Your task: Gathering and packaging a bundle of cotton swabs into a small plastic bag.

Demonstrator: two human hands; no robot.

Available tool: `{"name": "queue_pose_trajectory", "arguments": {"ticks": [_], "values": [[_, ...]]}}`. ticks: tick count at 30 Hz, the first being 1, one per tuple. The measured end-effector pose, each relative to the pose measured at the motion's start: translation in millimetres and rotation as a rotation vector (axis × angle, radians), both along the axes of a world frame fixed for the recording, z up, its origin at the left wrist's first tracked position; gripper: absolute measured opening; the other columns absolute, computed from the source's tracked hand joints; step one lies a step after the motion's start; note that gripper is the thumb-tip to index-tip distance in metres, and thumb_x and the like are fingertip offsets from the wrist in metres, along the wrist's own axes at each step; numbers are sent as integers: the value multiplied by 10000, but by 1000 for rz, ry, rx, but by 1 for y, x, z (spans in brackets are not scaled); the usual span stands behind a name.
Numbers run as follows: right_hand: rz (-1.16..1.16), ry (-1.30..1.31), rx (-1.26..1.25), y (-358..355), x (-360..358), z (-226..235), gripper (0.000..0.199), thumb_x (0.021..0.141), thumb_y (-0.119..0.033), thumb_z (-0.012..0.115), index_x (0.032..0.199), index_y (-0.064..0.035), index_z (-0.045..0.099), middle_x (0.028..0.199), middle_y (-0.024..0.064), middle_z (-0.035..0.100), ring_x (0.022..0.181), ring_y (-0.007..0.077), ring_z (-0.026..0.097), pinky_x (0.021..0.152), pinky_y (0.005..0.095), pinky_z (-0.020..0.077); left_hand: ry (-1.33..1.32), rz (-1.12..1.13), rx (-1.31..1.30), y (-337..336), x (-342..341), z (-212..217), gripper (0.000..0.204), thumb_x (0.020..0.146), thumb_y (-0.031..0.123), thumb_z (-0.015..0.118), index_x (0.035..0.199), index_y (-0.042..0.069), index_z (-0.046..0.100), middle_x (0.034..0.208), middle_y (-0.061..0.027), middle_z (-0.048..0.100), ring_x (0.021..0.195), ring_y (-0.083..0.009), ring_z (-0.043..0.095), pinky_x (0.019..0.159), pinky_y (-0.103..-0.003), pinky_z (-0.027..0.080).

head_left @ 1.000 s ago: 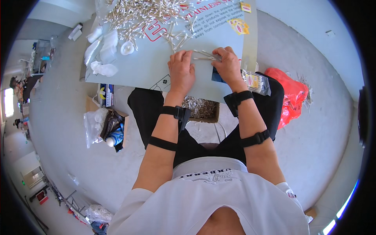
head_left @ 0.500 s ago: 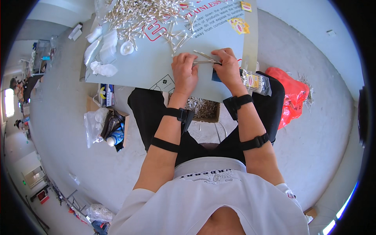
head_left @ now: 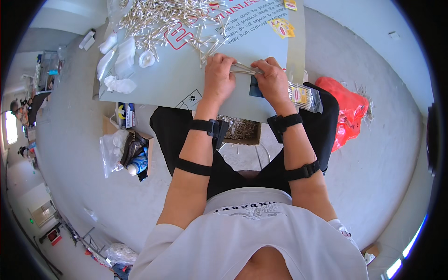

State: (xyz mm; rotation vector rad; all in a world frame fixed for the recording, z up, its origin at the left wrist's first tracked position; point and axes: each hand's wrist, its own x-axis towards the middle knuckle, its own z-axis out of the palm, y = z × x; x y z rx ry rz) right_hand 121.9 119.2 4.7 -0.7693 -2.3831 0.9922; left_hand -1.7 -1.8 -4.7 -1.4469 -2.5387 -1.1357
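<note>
A few cotton swabs (head_left: pixel 243 68) span the gap between my two hands, over the near side of the table. My left hand (head_left: pixel 219 80) has its fingers closed round their left ends. At the other end my right hand (head_left: pixel 273 85) pinches them between thumb and fingers. How many swabs the fingers cover, I cannot tell. A large heap of loose cotton swabs (head_left: pixel 161 18) lies at the far left, with stray ones trailing toward my left hand. Just right of my right wrist is a clear packet of swabs with a yellow label (head_left: pixel 301 94).
White pads (head_left: pixel 125 58) and a small round white container (head_left: pixel 146 59) lie on the table's left. Yellow cards (head_left: pixel 282 29) are at the far right. Beneath the table's near edge stands a box of swabs (head_left: pixel 242 130). A red plastic bag (head_left: pixel 344 112) rests on the right.
The swabs between my hands were spread in a V and now lie closer together, reaching my left fingers. Both hands stay near the same spot; the view has shifted slightly.
</note>
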Motion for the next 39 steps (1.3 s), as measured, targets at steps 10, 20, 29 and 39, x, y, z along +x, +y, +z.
{"name": "queue_pose_trajectory", "arguments": {"ticks": [10, 20, 29, 39], "values": [[92, 14, -107, -6, 2, -1, 195, 709, 22, 671, 893, -42, 687, 911, 96, 582, 833, 255, 624, 744, 327, 502, -122, 207, 152, -19, 0, -4, 281, 698, -53, 627, 964, 37, 608, 990, -139, 594, 967, -328, 549, 825, -434, 465], [98, 62, -153, -6, 3, -5, 142, 666, -3, 685, 790, -73, 694, 857, 70, 577, 857, 258, 599, 743, 359, 499, 168, 351, 8, 1, -43, 10, 202, 682, 76, 746, 842, 85, 622, 908, -82, 548, 930, -309, 521, 794, -430, 443], [130, 63, -145, -7, 6, 3, 198, 661, -23, 716, 853, -54, 684, 904, 86, 583, 842, 270, 605, 751, 360, 505, 195, 197, -140, 10, -18, 7, 116, 689, 73, 731, 742, 106, 632, 857, -48, 555, 925, -285, 529, 786, -422, 428], [49, 29, -153, -7, 0, 1, 211, 697, -59, 727, 905, -74, 690, 965, 87, 556, 828, 275, 614, 720, 365, 513, 56, 366, 122, -22, -22, 2, 184, 678, 48, 703, 838, 95, 626, 902, -66, 554, 918, -304, 507, 822, -430, 416]]}}
